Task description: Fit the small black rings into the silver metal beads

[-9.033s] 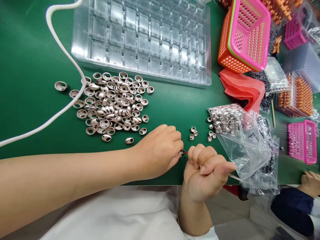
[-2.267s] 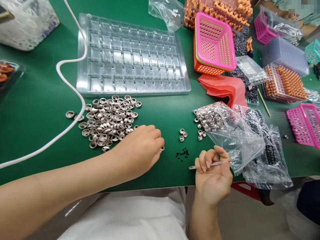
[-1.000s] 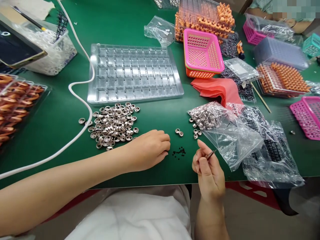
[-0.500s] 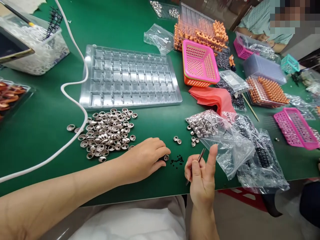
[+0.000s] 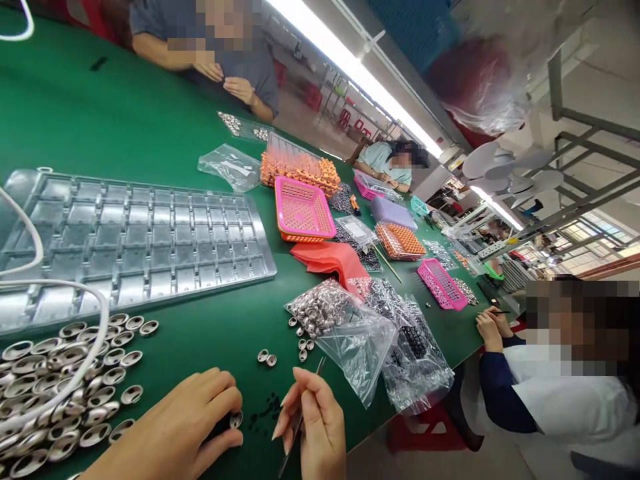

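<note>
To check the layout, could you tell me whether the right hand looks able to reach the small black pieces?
Probably yes: the small black pieces lie loose on the green tabletop, close beside the right hand and its tweezers, with nothing visible in the way.

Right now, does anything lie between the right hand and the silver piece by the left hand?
Yes: small black bits lie scattered on the green tabletop between the right hand and the silver piece; nothing taller is visible there.

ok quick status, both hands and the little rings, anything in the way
Left hand curled around a silver ring, contact unclear. Right hand holding tweezers. Black bits between hands; white cord across ring pile.
</note>
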`<state>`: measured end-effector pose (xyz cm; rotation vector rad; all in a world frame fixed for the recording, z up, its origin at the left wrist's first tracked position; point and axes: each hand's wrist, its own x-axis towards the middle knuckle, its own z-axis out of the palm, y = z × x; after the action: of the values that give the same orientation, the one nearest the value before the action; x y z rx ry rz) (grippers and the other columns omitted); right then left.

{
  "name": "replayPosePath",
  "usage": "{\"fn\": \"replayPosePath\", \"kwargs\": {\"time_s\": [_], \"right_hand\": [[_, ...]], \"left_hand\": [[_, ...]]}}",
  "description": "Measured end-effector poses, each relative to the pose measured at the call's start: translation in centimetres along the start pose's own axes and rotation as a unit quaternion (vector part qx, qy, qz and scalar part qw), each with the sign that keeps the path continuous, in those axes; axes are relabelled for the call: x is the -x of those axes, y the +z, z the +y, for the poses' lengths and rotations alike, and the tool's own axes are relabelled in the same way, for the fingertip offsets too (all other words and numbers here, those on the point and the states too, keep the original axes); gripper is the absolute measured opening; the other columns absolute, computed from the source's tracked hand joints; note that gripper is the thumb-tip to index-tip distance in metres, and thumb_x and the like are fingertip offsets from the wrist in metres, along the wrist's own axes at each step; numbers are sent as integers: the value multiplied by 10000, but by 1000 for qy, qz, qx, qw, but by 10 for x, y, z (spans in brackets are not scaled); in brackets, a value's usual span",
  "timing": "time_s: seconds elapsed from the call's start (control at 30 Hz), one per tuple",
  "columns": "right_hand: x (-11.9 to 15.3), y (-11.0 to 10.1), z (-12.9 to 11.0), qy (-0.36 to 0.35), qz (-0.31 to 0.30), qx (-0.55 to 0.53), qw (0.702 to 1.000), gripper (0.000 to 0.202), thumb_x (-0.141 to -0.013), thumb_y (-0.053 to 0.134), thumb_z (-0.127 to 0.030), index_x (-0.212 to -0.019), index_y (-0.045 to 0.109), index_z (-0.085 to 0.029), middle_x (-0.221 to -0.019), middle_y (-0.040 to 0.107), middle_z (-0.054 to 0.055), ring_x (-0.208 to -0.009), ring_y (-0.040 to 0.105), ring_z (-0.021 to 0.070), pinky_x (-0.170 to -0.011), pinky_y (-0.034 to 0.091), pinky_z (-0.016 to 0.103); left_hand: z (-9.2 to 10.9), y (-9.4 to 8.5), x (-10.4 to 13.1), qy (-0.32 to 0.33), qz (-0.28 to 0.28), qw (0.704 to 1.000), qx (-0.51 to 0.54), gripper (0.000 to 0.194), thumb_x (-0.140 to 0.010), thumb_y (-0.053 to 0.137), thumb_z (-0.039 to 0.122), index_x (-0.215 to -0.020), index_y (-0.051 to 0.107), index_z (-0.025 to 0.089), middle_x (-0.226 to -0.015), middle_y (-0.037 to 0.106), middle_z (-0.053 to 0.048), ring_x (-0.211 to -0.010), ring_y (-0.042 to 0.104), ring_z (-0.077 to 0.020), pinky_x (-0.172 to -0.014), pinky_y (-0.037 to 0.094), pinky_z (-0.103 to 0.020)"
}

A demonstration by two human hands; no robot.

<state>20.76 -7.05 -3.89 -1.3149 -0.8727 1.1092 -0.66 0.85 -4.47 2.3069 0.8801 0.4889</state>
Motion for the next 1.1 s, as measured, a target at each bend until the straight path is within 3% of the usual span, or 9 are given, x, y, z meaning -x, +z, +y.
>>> {"fn": "replayPosePath", "kwargs": {"time_s": [0.13, 0.23, 0.37, 0.5, 0.7, 0.83, 1.0, 1.1], "right_hand": [[0, 0, 2, -9, -3, -28, 1000, 327, -894, 601, -601, -1139, 753, -448, -877, 743, 29, -624, 726, 216, -449, 501, 308], [2, -2, -9, 6, -9, -84, 996, 313, -903, 624, -494, -1158, 764, -378, -936, 783, 43, -735, 759, 225, -562, 571, 331], [3, -9, -25, 0, -6, -174, 985, 427, -782, 712, -285, -1207, 752, -267, -1041, 803, 88, -866, 773, 236, -745, 619, 368], [0, -14, -28, -13, 23, -154, 988, 441, -809, 705, -196, -1234, 716, -313, -1006, 804, 52, -828, 756, 195, -719, 605, 342], [3, -10, -30, -26, 20, -83, 996, 272, -943, 650, -354, -1201, 704, -285, -967, 796, 67, -710, 736, 184, -614, 582, 340], [5, -7, -32, -22, 16, -51, 998, 326, -995, 573, -425, -1261, 668, -262, -964, 790, 89, -692, 739, 199, -584, 568, 345], [6, -7, -28, -86, -13, -46, 995, 351, -1022, 500, -506, -1292, 679, -370, -880, 716, 29, -636, 663, 151, -581, 557, 340], [5, -8, -26, -122, -8, 13, 992, 335, -997, 547, -516, -1202, 749, -343, -930, 628, 51, -732, 629, 161, -574, 539, 332]], "left_hand": [[1, -1, 0, -10, 4, 1000, 1, 192, -897, 738, 368, -1079, 705, 320, -1023, 687, -9, -920, 670, -211, -775, 535, -270], [10, -12, 0, -23, 0, 1000, 4, 330, -890, 736, 241, -1200, 689, 344, -1075, 677, -13, -991, 658, -218, -867, 525, -295], [24, -32, -2, -27, -70, 997, 29, 284, -921, 685, 149, -1181, 691, 264, -1146, 659, -43, -1054, 627, -227, -948, 498, -346], [27, -41, -7, -30, -86, 994, 52, 263, -934, 666, 119, -1174, 699, 223, -1136, 666, -51, -1055, 622, -213, -952, 486, -338], [27, -39, -7, -16, -79, 996, 44, 183, -941, 681, 139, -1103, 717, 217, -1091, 674, -48, -1018, 629, -213, -924, 481, -348], [28, -36, -7, -22, -63, 997, 38, 214, -920, 745, 210, -1129, 704, 190, -1091, 677, -57, -1020, 625, -233, -919, 480, -375], [28, -34, -7, -34, -59, 997, 41, 139, -928, 729, 190, -1066, 709, 194, -1075, 677, -45, -999, 619, -215, -907, 472, -357], [28, -33, -6, -28, -51, 997, 42, 69, -942, 709, 191, -1010, 718, 197, -1034, 673, -35, -958, 613, -203, -878, 462, -350]]}}
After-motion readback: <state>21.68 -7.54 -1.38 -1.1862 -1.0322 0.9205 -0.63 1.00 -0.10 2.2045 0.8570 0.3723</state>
